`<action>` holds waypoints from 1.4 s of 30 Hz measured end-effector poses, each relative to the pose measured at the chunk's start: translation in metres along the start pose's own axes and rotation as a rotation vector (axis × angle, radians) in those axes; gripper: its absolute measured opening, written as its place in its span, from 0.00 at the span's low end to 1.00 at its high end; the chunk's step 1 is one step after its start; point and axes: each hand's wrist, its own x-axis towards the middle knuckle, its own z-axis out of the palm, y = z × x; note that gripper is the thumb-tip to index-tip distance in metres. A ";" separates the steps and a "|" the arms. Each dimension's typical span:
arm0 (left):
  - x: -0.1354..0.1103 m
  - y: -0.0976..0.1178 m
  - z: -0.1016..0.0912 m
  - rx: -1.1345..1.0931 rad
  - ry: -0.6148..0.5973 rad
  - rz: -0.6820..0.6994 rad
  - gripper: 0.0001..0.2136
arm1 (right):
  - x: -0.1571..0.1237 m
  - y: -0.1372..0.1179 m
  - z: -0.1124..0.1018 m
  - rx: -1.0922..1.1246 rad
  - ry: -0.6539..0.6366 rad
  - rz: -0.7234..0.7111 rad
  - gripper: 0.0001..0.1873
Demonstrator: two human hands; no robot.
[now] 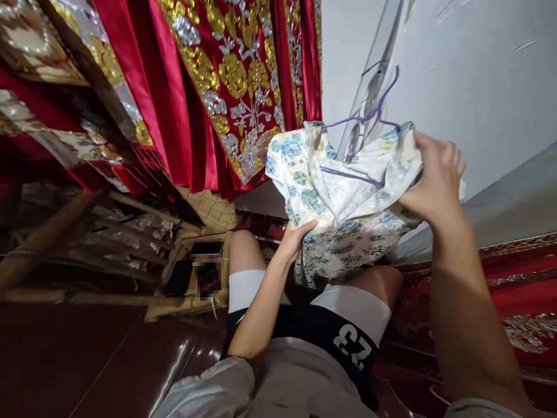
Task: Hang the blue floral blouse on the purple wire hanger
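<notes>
A white blouse with blue and yellow flowers (pixel 304 186) hangs on a purple wire hanger (pixel 383 104) in front of my knees. My left hand (pixel 297 237) grips the blouse's lower left side, thumb on top of the cloth. At the upper right, my right hand (pixel 437 174) is closed on the shoulder edge, near the hanger's end. The hanger's hook points up and away from me. Its lower bar shows through the open neckline. My right fingertips are partly hidden behind the cloth.
Red cloths with gold and silver sequins (pixel 235 75) hang at the upper left. A pale wall (pixel 478 75) stands ahead on the right. On the left, a bamboo stool (pixel 187 302) bears a phone (pixel 206 249) beside a bamboo frame (pixel 43 249). More red cloth (pixel 522 290) lies at right.
</notes>
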 end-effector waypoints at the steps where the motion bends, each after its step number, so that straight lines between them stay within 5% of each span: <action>1: -0.002 0.002 -0.002 0.001 -0.016 -0.001 0.34 | 0.000 0.002 0.000 0.030 0.014 -0.015 0.42; 7: -0.013 0.001 -0.010 0.036 -0.122 -0.089 0.33 | -0.015 0.003 0.003 0.176 0.017 -0.111 0.35; 11: -0.015 -0.008 -0.011 0.107 -0.097 -0.157 0.31 | -0.017 -0.019 0.017 0.531 -0.029 -0.030 0.25; 15: -0.015 -0.007 -0.012 0.158 -0.074 -0.111 0.36 | -0.025 -0.042 0.049 0.942 -0.080 0.148 0.23; 18: -0.015 -0.003 -0.012 0.214 -0.050 -0.103 0.33 | -0.055 -0.052 0.083 1.070 0.277 0.442 0.15; 20: -0.016 -0.001 -0.012 0.226 -0.026 -0.125 0.31 | -0.090 -0.059 0.108 1.110 0.404 0.687 0.15; 25: -0.018 0.000 -0.011 0.174 -0.034 -0.241 0.24 | -0.166 -0.075 0.147 1.328 0.176 0.943 0.20; 33: -0.016 0.001 -0.013 0.157 0.044 -0.365 0.16 | -0.148 -0.070 0.112 1.233 -0.161 0.616 0.24; 42: -0.020 0.007 -0.022 0.168 0.047 -0.371 0.16 | -0.153 -0.089 0.090 1.022 -0.231 0.493 0.19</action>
